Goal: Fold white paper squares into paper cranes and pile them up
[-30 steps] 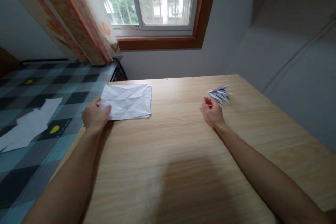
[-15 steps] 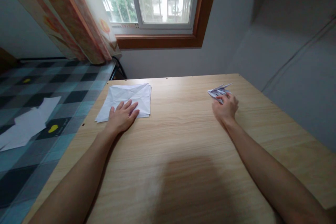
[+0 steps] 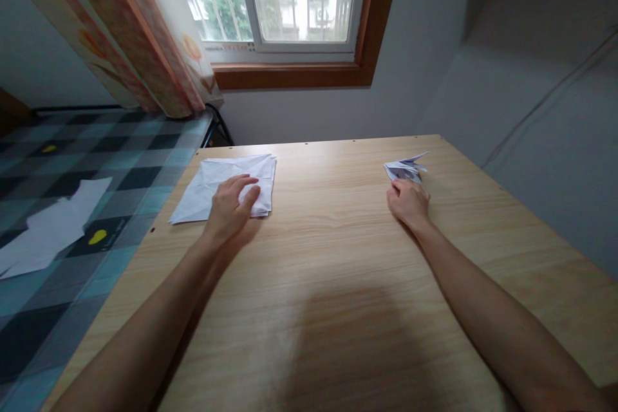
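A stack of creased white paper sheets [image 3: 193, 203] lies at the table's far left. Just over its right half hovers my left hand [image 3: 234, 203], thumb and fingers curved apart with nothing between them. At the far right rests folded white paper [image 3: 403, 168], with pointed flaps sticking up and to the right. My right hand [image 3: 409, 201] is closed at its near edge, fingers bent and pressed together on the paper. The fingertips are partly hidden, as is the near part of the folded paper.
Both forearms reach over a light wooden table [image 3: 309, 251]. Left of it, a bed with a checked cover [image 3: 120, 206] holds loose white paper [image 3: 55, 228]. Beyond the table are a window [image 3: 299, 0], an orange curtain [image 3: 140, 32] and a wall with a cable [image 3: 545, 100].
My left hand has lifted off the paper stack, its spread fingers now curved. The stack has shifted slightly left. My right hand has drawn a little nearer, and the folded paper's flaps sit differently.
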`<action>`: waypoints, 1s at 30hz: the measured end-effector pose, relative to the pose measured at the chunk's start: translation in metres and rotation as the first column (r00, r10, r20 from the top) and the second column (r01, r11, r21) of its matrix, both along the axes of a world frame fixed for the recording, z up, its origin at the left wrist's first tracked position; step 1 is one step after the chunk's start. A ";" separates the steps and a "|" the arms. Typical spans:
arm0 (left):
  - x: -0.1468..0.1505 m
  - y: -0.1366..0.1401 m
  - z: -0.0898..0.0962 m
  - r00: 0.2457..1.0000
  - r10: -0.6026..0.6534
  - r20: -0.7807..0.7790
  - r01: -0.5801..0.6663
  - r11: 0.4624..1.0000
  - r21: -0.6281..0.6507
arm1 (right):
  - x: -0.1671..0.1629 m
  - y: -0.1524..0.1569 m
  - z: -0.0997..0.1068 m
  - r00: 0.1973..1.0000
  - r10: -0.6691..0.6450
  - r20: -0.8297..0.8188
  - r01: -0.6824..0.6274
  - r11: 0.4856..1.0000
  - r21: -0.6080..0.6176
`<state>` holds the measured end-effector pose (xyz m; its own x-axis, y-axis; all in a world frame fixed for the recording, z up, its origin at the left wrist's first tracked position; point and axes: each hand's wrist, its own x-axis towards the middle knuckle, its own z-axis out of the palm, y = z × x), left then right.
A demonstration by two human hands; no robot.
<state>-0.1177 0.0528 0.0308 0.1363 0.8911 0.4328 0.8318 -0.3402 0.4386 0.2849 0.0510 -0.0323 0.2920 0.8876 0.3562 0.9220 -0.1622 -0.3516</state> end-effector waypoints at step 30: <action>0.080 -0.050 -0.039 0.799 -0.326 0.505 0.465 0.868 -0.176 | -0.102 -0.046 0.025 0.407 0.651 -0.641 -0.565 0.731 0.383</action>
